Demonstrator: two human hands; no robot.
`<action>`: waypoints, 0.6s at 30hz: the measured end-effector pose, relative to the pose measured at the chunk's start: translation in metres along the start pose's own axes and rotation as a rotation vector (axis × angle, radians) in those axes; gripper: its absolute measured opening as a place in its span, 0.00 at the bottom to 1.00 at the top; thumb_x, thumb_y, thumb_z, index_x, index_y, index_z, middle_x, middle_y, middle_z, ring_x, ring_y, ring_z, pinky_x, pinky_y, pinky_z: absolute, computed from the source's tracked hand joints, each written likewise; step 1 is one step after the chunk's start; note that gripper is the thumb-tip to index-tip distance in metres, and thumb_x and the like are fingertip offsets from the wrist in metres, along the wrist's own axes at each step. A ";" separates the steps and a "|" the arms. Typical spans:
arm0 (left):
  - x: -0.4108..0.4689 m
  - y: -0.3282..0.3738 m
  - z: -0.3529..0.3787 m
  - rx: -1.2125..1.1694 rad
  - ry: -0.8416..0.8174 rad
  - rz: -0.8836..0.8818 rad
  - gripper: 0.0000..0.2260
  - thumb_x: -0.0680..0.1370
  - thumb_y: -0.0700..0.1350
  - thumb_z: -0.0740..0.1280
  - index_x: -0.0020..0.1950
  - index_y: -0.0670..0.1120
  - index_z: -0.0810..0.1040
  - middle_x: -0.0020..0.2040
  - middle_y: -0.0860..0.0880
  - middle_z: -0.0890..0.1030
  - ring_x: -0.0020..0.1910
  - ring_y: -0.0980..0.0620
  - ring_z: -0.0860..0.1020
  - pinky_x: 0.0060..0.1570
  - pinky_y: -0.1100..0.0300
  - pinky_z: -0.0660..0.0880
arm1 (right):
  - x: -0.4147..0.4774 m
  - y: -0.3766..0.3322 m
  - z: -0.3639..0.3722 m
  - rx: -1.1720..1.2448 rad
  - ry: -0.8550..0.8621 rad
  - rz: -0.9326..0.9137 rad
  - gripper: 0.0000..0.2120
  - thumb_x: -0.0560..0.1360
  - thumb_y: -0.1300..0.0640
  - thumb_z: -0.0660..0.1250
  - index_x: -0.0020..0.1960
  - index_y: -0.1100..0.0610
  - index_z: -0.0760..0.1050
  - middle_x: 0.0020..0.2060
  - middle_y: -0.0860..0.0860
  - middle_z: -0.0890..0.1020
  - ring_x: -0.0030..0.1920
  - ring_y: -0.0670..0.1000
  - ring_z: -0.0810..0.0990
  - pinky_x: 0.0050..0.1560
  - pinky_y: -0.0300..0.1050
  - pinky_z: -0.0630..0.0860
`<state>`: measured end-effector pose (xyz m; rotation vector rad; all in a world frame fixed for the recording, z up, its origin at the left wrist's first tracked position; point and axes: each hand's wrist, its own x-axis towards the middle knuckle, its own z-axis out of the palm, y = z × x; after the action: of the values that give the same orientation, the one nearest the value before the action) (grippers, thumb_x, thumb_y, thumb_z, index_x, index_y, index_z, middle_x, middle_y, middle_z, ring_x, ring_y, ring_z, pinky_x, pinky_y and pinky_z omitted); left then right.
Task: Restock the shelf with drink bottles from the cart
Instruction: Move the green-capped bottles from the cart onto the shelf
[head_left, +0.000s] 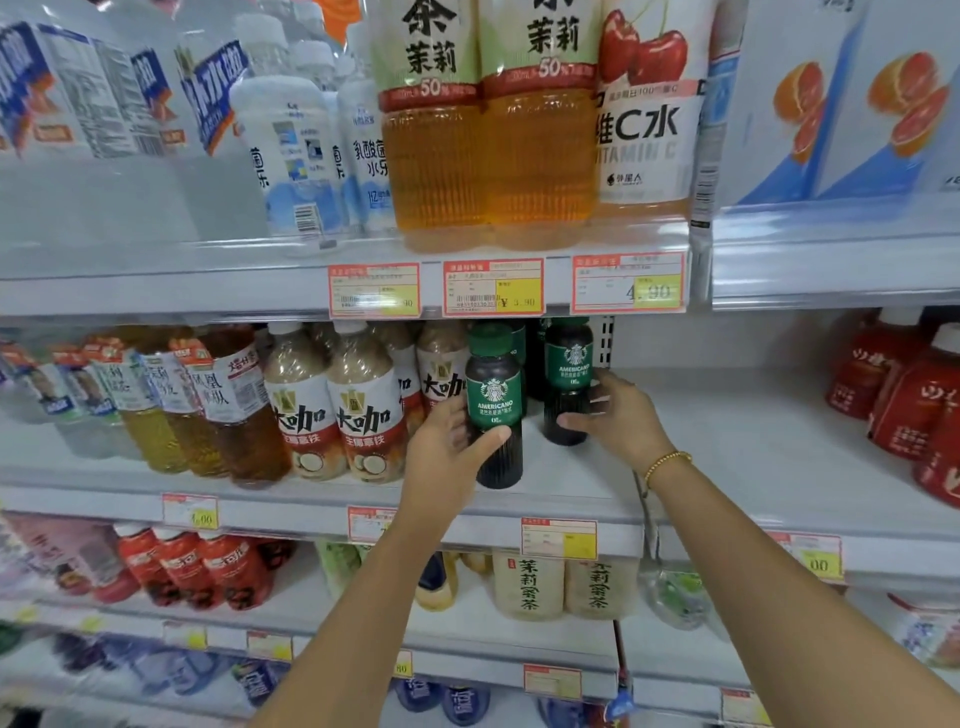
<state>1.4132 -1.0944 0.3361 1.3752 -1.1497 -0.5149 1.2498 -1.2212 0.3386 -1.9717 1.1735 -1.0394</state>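
Note:
Two dark coffee bottles with green labels and green caps stand on the middle shelf. My left hand grips the nearer coffee bottle close to the shelf's front edge. My right hand is wrapped around the farther coffee bottle, set deeper on the shelf. More of these dark bottles stand behind them in shadow. The cart is not in view.
Milk-coffee bottles stand immediately left of the nearer bottle, with tea bottles beyond. Red bottles fill the far right past a bare white stretch of shelf. Large tea bottles sit on the shelf above; jasmine tea below.

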 end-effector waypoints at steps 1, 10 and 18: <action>0.000 -0.001 0.000 0.006 -0.003 -0.003 0.26 0.71 0.40 0.73 0.67 0.41 0.70 0.60 0.46 0.79 0.58 0.52 0.78 0.61 0.58 0.74 | 0.005 0.000 0.002 -0.001 0.003 0.017 0.30 0.64 0.61 0.77 0.64 0.59 0.71 0.53 0.57 0.81 0.50 0.56 0.79 0.54 0.45 0.76; 0.003 -0.002 -0.004 0.011 -0.062 -0.023 0.26 0.73 0.40 0.71 0.69 0.42 0.68 0.62 0.48 0.78 0.59 0.54 0.77 0.60 0.64 0.73 | 0.030 -0.001 0.020 0.025 0.059 0.114 0.25 0.62 0.65 0.77 0.56 0.64 0.73 0.51 0.60 0.82 0.53 0.60 0.80 0.56 0.56 0.77; 0.005 -0.003 -0.006 0.018 -0.076 -0.034 0.26 0.73 0.39 0.71 0.69 0.43 0.68 0.62 0.49 0.78 0.59 0.57 0.77 0.54 0.72 0.73 | 0.033 -0.008 0.027 -0.025 0.088 0.114 0.26 0.63 0.63 0.78 0.57 0.64 0.71 0.53 0.60 0.81 0.54 0.59 0.80 0.55 0.49 0.77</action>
<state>1.4209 -1.0961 0.3357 1.4032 -1.1966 -0.5868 1.2867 -1.2447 0.3418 -1.8708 1.3366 -1.0666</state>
